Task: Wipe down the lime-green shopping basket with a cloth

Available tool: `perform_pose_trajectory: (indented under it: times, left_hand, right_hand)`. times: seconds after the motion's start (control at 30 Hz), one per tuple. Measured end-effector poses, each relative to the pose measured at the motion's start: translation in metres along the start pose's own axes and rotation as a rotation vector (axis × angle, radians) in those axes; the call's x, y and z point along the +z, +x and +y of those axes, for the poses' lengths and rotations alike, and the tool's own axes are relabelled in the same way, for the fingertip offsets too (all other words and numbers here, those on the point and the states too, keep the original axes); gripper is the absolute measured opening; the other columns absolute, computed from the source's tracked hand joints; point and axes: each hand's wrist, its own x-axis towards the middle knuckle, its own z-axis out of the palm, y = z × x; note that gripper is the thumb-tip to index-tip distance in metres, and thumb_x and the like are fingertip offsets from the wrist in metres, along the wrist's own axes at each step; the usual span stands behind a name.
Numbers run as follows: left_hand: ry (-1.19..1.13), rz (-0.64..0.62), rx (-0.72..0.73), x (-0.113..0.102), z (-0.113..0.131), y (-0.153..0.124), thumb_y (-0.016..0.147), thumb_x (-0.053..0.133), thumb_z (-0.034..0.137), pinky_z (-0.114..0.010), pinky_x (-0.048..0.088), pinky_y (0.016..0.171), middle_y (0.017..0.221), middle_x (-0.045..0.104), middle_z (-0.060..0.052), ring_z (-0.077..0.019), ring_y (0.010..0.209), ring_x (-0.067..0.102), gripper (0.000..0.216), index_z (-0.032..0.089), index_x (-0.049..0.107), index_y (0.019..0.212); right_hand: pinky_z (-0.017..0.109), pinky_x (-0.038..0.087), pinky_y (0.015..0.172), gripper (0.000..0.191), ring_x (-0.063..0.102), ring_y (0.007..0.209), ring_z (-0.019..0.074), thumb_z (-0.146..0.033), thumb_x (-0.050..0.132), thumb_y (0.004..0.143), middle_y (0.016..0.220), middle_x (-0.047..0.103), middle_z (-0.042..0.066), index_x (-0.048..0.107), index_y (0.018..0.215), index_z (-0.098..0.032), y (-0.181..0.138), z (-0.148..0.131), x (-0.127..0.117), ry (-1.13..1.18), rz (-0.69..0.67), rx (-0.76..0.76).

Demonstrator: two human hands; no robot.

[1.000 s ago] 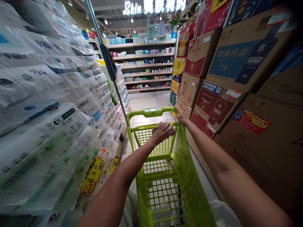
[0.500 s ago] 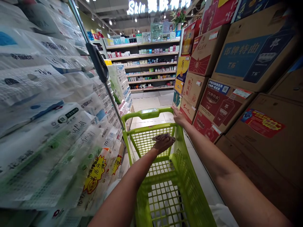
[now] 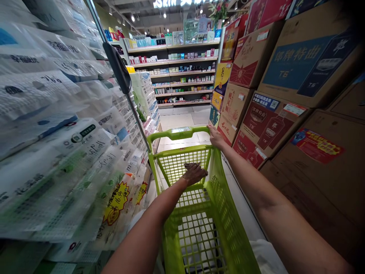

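Note:
In front of me is a green plastic shopping basket trolley (image 3: pixel 218 219) with latticed walls and floor. A metal pull pole with a dark grey grip (image 3: pixel 117 68) rises from its left far corner. My right hand (image 3: pixel 216 137) has its fingers closed around the rim at the far right corner. My left hand (image 3: pixel 191 178) is inside the basket, close to the far lattice wall. A crumpled grey-brown cloth (image 3: pixel 191 166) seems bunched in its closed fingers, though the hand partly hides it.
Wrapped packs of tissue paper (image 3: pixel 61 152) are stacked high on the left, with yellow price tags (image 3: pixel 116 201). Cardboard cartons (image 3: pixel 296 64) form a wall on the right. Beyond the tiled floor (image 3: pixel 176 120) stand shelves of small boxed goods (image 3: pixel 185 70).
My left hand has shifted slightly left and down inside the basket with the cloth. My right hand keeps its hold on the rim. The view has tilted down a little.

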Motion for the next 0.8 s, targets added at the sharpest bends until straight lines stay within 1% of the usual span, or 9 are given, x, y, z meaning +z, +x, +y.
perform_pose_trajectory:
  times: [0.07,0.13,0.2,0.27,0.37,0.47,0.5,0.67,0.8]
  left_hand:
    - [0.009,0.016,-0.063,-0.01,-0.003,0.007,0.102,0.042,0.015,-0.043,0.043,0.107,0.125,0.065,-0.011,-0.0249,0.121,0.058,0.038,0.025,0.058,0.135]
    - [0.025,0.062,-0.211,-0.021,-0.01,0.014,0.102,0.041,0.014,-0.045,0.042,0.108,0.136,0.059,-0.013,-0.026,0.128,0.054,0.047,0.028,0.051,0.145]
    - [0.023,0.075,-0.284,-0.027,-0.014,0.012,0.1,0.044,0.013,-0.047,0.04,0.11,0.143,0.055,-0.012,-0.0275,0.136,0.049,0.054,0.032,0.046,0.151]
    - [0.0,0.032,-0.243,-0.023,-0.015,0.0,0.097,0.049,0.01,-0.048,0.039,0.112,0.141,0.057,-0.01,-0.0275,0.138,0.048,0.057,0.036,0.049,0.148]
    - [-0.042,-0.079,-0.111,-0.013,-0.013,-0.021,0.094,0.051,0.007,-0.045,0.042,0.106,0.132,0.063,-0.006,-0.0248,0.129,0.055,0.049,0.035,0.061,0.133]
    - [-0.031,-0.131,-0.017,-0.017,-0.016,-0.022,0.095,0.047,0.005,-0.039,0.04,0.107,0.129,0.063,-0.004,-0.0218,0.127,0.053,0.047,0.035,0.062,0.128]
    - [-0.01,-0.122,-0.036,-0.021,-0.019,-0.019,0.096,0.046,0.005,-0.038,0.039,0.108,0.13,0.062,-0.004,-0.0218,0.13,0.05,0.048,0.035,0.06,0.131]
    - [0.119,-0.027,-0.343,-0.038,-0.02,-0.011,0.096,0.047,0.006,-0.044,0.036,0.108,0.144,0.051,-0.01,-0.0279,0.133,0.041,0.056,0.032,0.048,0.145]
    - [0.177,-0.141,-0.272,-0.033,-0.003,-0.022,0.086,0.054,-0.002,-0.048,0.034,0.11,0.14,0.05,-0.01,-0.0298,0.131,0.039,0.068,0.03,0.046,0.146]
  right_hand:
    - [0.047,0.029,0.13,0.059,0.04,0.151,0.0255,-0.02,0.037,0.094,0.16,0.047,0.011,0.052,0.151,-0.013,0.0,0.0,0.0,0.007,-0.001,-0.002]
    - [0.047,0.028,0.13,0.06,0.039,0.151,0.0254,-0.02,0.038,0.093,0.159,0.048,0.01,0.052,0.151,-0.015,0.001,0.002,0.001,0.023,0.003,-0.015]
    - [0.048,0.027,0.13,0.06,0.039,0.152,0.0253,-0.019,0.039,0.093,0.16,0.048,0.009,0.051,0.152,-0.015,0.001,0.004,0.001,0.035,0.01,-0.019]
    - [0.047,0.027,0.13,0.061,0.039,0.151,0.0254,-0.019,0.039,0.092,0.161,0.046,0.01,0.05,0.152,-0.014,0.002,0.006,0.001,0.037,0.008,-0.008]
    - [0.047,0.028,0.13,0.06,0.04,0.151,0.0257,-0.02,0.039,0.093,0.161,0.046,0.011,0.051,0.152,-0.013,0.002,0.008,0.0,0.028,0.004,0.005]
    - [0.049,0.028,0.13,0.06,0.04,0.151,0.0265,-0.021,0.041,0.093,0.159,0.048,0.01,0.051,0.152,-0.014,0.001,0.008,-0.004,0.022,0.011,-0.012]
    - [0.049,0.027,0.13,0.061,0.04,0.151,0.0266,-0.021,0.042,0.092,0.159,0.048,0.01,0.05,0.152,-0.014,0.001,0.009,-0.006,0.019,0.01,-0.017]
    - [0.049,0.026,0.131,0.061,0.039,0.152,0.0269,-0.025,0.044,0.092,0.161,0.046,0.008,0.05,0.153,-0.017,-0.001,0.014,-0.016,0.001,-0.005,-0.015]
    - [0.051,0.028,0.129,0.06,0.039,0.151,0.0287,-0.028,0.043,0.094,0.162,0.045,0.008,0.05,0.152,-0.018,-0.003,0.02,-0.023,-0.013,0.014,0.009]
